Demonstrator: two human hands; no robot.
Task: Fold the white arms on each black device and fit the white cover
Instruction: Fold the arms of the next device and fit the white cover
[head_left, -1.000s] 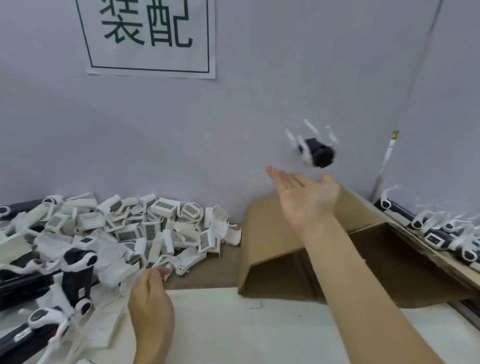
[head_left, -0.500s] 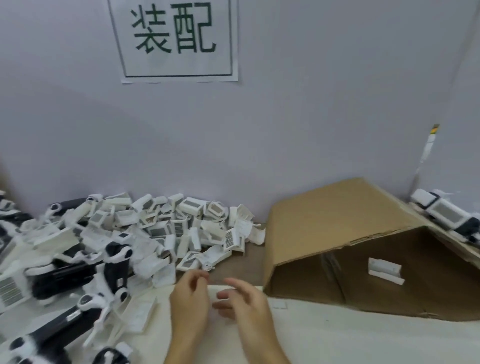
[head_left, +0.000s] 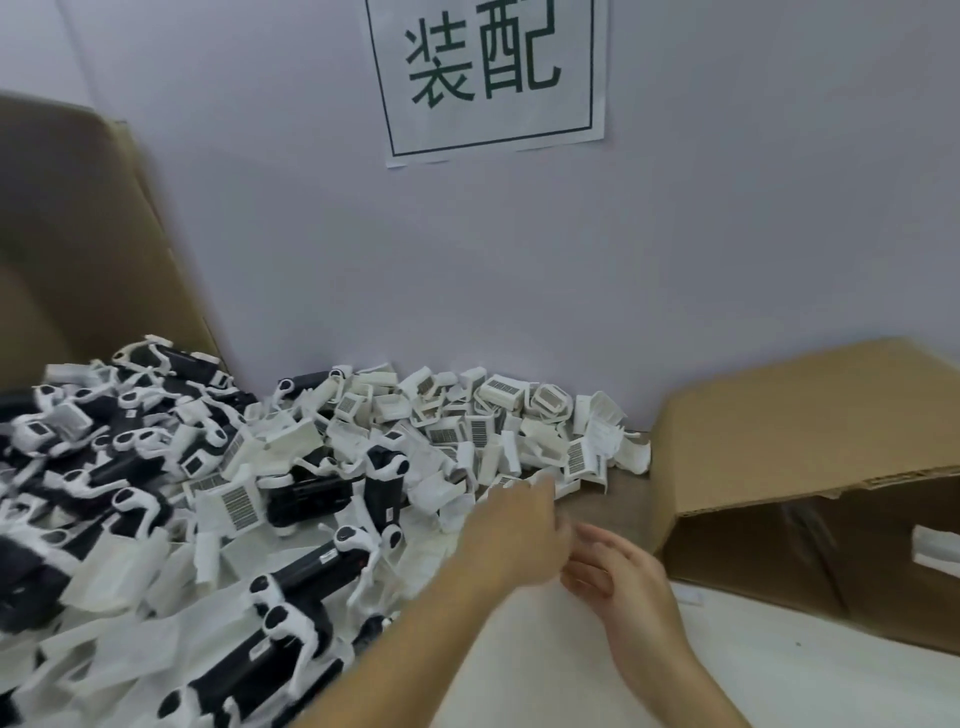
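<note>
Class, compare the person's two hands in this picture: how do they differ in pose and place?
The left hand stretches toward the heap of white covers; the right hand hangs back over the table. The left hand's fingertips reach the covers; the right hand's fingers curl, touching none. Both look empty.

Plain lilac-grey wall (head_left: 727, 234) with taped paper sign (head_left: 493, 78), brown cardboard box (head_left: 805, 431) at right

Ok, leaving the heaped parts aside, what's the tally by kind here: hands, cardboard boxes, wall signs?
Hands: 2 (left hand, right hand)
Cardboard boxes: 2 (left box, right box lying on its side)
Paper sign: 1
Total: 5
The black devices and white covers are piled too densely to count.
</note>
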